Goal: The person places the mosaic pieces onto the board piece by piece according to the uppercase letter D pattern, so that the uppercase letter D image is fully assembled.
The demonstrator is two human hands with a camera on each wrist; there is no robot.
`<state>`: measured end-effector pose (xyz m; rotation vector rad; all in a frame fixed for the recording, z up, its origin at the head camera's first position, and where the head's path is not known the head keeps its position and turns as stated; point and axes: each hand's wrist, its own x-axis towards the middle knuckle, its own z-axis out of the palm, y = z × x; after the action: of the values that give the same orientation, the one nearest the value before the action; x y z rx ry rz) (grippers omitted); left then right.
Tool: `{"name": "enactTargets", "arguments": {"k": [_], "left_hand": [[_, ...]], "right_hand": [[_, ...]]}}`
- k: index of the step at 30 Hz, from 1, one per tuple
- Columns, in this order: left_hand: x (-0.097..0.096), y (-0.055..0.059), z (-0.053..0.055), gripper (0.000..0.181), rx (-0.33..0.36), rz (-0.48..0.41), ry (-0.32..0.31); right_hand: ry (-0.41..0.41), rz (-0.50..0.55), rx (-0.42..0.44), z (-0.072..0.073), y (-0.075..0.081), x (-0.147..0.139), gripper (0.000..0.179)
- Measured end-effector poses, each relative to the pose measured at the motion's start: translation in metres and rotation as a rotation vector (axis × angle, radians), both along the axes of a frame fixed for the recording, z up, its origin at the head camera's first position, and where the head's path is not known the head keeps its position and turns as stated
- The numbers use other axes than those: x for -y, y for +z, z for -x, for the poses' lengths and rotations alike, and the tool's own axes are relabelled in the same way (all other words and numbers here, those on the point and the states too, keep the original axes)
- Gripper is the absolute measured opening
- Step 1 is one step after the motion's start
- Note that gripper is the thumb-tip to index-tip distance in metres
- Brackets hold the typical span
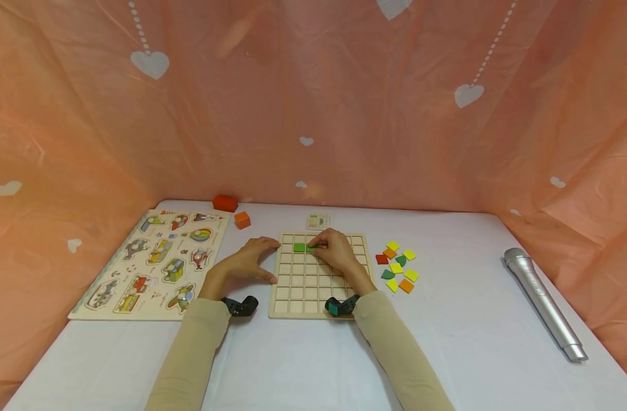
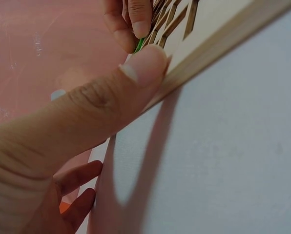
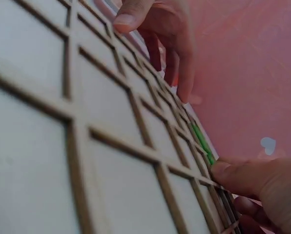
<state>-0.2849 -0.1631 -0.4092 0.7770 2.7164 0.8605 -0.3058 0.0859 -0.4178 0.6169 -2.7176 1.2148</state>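
A wooden grid board (image 1: pixel 296 314) lies flat in front of me. One green square tile (image 1: pixel 299 248) sits in a cell of its second row from the far edge. My right hand (image 1: pixel 335 251) pinches a second green piece (image 1: pixel 310 249) at the cell just right of it; the fingers partly cover its outline. At the board's left edge rests my left hand (image 1: pixel 249 260), thumb and fingers spread apart. In the left wrist view its thumb (image 2: pixel 145 66) touches the board's side.
Several loose yellow, orange, red and green pieces (image 1: pixel 397 268) lie right of the board. A small pattern card (image 1: pixel 318 222) is behind it. To the left are a picture puzzle board (image 1: pixel 154 262), an orange block (image 1: pixel 242 220) and a red block (image 1: pixel 225 203). A silver microphone (image 1: pixel 544 302) lies far right.
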Motion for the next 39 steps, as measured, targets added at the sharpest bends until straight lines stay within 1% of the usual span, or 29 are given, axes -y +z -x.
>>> {"name": "enactTargets", "arguments": {"k": [4,6,8,11,13,15,16,19,22,27,31,32,35,39], "left_hand": [[0.001,0.000,0.000,0.084,0.004,-0.001,0.006],[0.001,0.000,0.000,0.084,0.007,0.000,0.010],[0.001,-0.001,0.001,0.084,0.007,0.002,0.013],[0.001,0.000,0.000,0.084,0.004,0.001,0.013],[0.001,0.000,0.000,0.084,0.007,0.001,0.019],[0.001,0.000,0.000,0.085,0.009,0.000,0.022],[0.001,0.001,0.000,0.085,0.009,0.000,0.023],[0.000,0.001,0.001,0.084,0.009,-0.001,0.020],[0.000,0.001,0.001,0.084,0.003,0.002,0.010],[0.000,0.002,0.001,0.084,0.008,0.008,0.013],[0.000,0.002,0.000,0.083,0.018,0.002,0.018],[0.000,0.002,0.000,0.083,0.019,0.003,0.017],[-0.001,0.001,-0.001,0.083,0.027,0.002,0.018],[-0.001,0.001,-0.001,0.084,0.026,0.005,0.018]], "right_hand": [[0.024,0.016,-0.027,0.000,-0.001,-0.001,0.011],[0.056,-0.003,-0.032,0.000,0.000,-0.002,0.014],[0.104,-0.032,-0.045,0.001,0.002,-0.004,0.019],[0.177,-0.070,-0.059,0.000,0.008,-0.011,0.030],[0.209,-0.079,-0.059,-0.001,0.014,-0.018,0.036],[0.216,-0.082,-0.062,-0.003,0.022,-0.028,0.038],[0.207,-0.084,-0.063,-0.004,0.025,-0.034,0.037],[0.153,-0.079,-0.061,-0.006,0.034,-0.057,0.035],[0.073,-0.074,-0.065,-0.008,0.037,-0.082,0.032],[-0.072,-0.041,-0.083,-0.009,0.036,-0.119,0.031],[-0.189,-0.032,-0.112,-0.011,0.032,-0.139,0.029],[-0.218,-0.038,-0.108,-0.011,0.030,-0.143,0.028],[-0.293,-0.060,-0.067,-0.012,0.025,-0.150,0.028],[-0.358,-0.094,0.030,-0.012,0.018,-0.156,0.029]]}}
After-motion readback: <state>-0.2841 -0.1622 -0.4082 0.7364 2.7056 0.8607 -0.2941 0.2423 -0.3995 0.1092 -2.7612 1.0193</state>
